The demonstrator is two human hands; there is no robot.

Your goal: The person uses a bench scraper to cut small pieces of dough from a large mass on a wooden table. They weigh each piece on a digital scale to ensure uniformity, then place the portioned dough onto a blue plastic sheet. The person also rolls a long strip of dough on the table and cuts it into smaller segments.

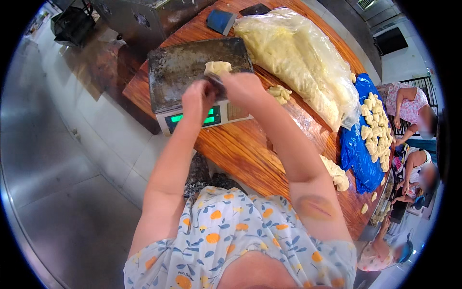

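A digital scale with a worn dark metal platform and lit green displays stands on the wooden table. A piece of pale dough lies on the platform, just beyond my hands. My left hand is over the platform's near part, its fingers curled; motion blur hides whether it holds anything. Beside it, my right hand has its fingers curled around a dark, blurred thing, perhaps a scraper. To the right of the scale lie small dough pieces. A large dough mass under clear plastic lies behind them.
Many dough lumps rest on blue plastic sheeting at the right. More dough lies near the wooden table's front edge. A blue container stands at the back. Several other people are at the far right.
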